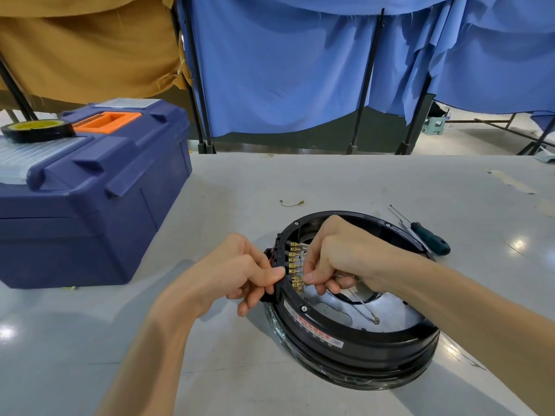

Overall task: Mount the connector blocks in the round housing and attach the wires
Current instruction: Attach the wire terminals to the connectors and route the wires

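A black round housing [354,352] lies flat on the grey table, right of centre. On its left rim sits a black connector block [281,250] with a row of brass terminals [295,265] facing inward. My left hand [240,271] grips the block and rim from outside, thumb on top. My right hand [339,256] reaches inside the ring and pinches a thin wire end at the lower terminals. A loose wire with a ring lug [365,307] lies on the metal floor inside the housing.
A dark blue toolbox [90,199] with an orange handle stands at the left, a roll of black tape [37,130] on its lid. A green-handled screwdriver [426,235] lies right of the housing. A short spare wire [292,203] lies behind it. Blue curtains hang beyond the table.
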Tool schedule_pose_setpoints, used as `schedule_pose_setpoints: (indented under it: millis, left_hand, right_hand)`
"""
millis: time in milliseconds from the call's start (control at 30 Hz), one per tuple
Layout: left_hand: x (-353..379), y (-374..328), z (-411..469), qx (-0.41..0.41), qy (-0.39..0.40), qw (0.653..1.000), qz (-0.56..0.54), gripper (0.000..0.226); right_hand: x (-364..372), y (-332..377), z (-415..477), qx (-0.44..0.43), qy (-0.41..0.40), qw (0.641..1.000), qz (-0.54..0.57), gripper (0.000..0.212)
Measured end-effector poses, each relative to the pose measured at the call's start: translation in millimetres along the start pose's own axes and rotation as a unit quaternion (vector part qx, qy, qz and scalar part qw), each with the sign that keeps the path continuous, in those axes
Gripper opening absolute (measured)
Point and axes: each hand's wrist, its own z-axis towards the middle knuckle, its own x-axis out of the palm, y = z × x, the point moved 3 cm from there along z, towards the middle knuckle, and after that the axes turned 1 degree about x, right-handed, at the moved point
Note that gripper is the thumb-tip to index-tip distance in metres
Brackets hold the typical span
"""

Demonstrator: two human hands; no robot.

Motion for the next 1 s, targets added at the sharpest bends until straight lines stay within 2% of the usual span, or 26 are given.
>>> schedule_pose_setpoints:
  millis: [467,733,1000]
  left_hand:
    - [2.0,-2.5,-0.9,-0.009,-0.009,1.0,0.0,0.036]
    - [2.8,-1.7,1.0,-0.011,-0.025,1.0,0.011,0.038]
    - [4.5,-2.3,1.5,0.003,-0.024,1.0,-0.002,0.035]
  right_hand:
    - [1.4,0.5,2.8,0.02,-0.005,1.0,-0.006,0.024]
    - [9.7,4.1,2.3,0.03,-0.056,0.997,-0.037,0.017]
    - [5.5,4.7,3.5,0.028,-0.032,0.998,-0.043,0.021]
